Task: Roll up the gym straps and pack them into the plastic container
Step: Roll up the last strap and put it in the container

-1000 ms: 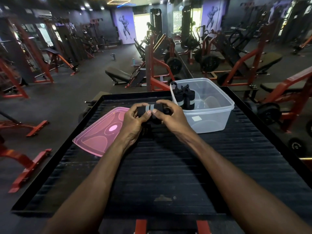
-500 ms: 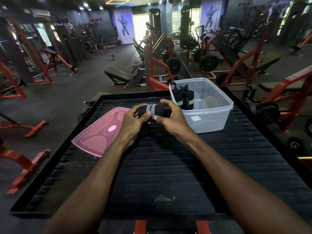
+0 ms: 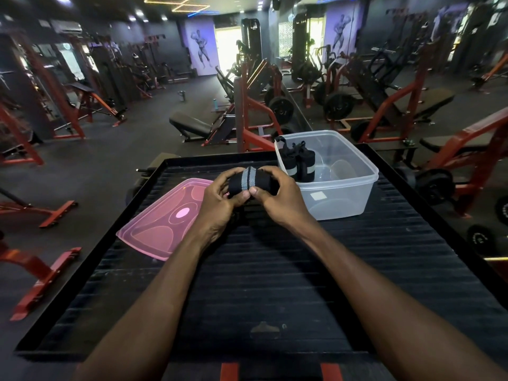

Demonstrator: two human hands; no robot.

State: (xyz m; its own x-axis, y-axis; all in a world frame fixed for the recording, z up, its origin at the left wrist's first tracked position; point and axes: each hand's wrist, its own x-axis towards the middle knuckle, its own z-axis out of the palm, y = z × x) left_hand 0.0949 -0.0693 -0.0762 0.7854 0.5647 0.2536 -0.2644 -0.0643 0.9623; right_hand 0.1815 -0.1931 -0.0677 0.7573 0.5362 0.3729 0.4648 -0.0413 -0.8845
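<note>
Pink lid lies flat on the left of the black ribbed platform, its near left corner hanging just past the platform's left rim. Lid is off the container, just left of my hands.

My left hand is closed on the left end of a rolled strap, fingers curled over the top, thumb underneath. My right hand is closed on the right end of the same roll, thumb tip pressed on its near face just beside the left thumb, fingers wrapped over the far side. So both hands grip the one roll, held above the platform surface, near the platform's far middle. The roll is black with a grey double stripe around its middle and lies sideways, axis running left to right. Can't tell if a loose tail hangs under it; that part is dark and hidden by the hands.

Clear plastic container sits at the far right of the platform, just right of my right hand, open on top. Packed straps stand upright in its far left corner, black with grey bands, against the left wall. Looks like two rolls side by side, touching; exact count unclear. Rest of the container floor is bare.

Beyond the platform: red gym machines and dark floor.
</note>
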